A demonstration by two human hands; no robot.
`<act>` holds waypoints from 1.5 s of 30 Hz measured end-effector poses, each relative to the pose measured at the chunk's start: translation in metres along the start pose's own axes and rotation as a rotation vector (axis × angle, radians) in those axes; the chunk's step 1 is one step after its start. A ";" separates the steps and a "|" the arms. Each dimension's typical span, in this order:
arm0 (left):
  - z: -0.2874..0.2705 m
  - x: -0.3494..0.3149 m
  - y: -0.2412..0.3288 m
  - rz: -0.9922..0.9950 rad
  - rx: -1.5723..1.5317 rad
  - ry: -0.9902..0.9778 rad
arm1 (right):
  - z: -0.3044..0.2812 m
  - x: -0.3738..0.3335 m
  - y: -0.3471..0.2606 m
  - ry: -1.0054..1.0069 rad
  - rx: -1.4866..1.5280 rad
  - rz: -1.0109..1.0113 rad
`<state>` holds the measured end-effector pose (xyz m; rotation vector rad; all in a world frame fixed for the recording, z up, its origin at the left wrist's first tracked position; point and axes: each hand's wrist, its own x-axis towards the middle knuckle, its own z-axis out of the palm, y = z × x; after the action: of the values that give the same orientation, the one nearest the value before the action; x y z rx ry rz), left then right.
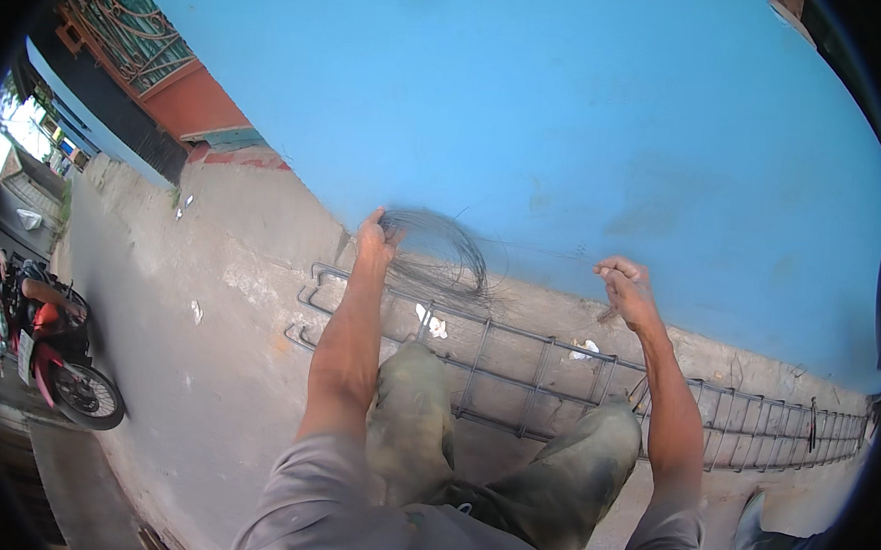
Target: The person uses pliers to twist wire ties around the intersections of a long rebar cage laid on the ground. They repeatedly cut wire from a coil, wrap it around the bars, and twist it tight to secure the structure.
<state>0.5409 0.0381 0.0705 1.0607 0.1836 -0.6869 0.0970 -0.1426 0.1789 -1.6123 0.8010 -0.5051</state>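
Left to right, all placed by the rebar cage (536, 387) on the concrete ground. A red motorcycle (51, 330) is parked well apart, off the cage's left end. The left hand (376, 237) is held above that left end, fingers closed on the rim of a dark tie-wire coil (475, 264). The coil hangs over the cage's left part, its lower loops overlapping the top bar in view; contact cannot be told. One thin wire strand (541, 251) is stretched rightward above the cage. Its far end appears to be pinched by the right hand (627, 285), raised over the cage's middle, fingertips together. A blue wall (588, 113) is seen behind the cage. Another person's shoe (748, 525) is seen on the cage's near side, toward its right end.

Step in hand, as judged: a strand is being drawn out of the coil. For the next move, a firm left grip and a steady rightward pull seem to be called for, so the loose loops are not snagged on the cage.
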 end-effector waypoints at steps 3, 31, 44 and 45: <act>-0.022 -0.003 0.015 0.020 -0.021 0.154 | -0.117 -0.051 0.029 0.431 0.426 -0.054; 0.014 -0.021 -0.019 0.166 0.688 -0.223 | -0.147 -0.392 -0.139 1.843 -0.004 -0.390; -0.018 -0.101 0.058 0.027 1.311 -0.851 | 0.070 -0.218 -0.101 0.787 -0.015 -0.113; -0.004 -0.155 0.044 -0.059 1.045 -1.010 | 0.089 -0.217 -0.082 0.682 -0.125 -0.146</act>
<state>0.4472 0.1213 0.1721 1.5291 -1.1325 -1.3464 0.0331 0.0815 0.2645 -1.6286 1.2364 -1.1650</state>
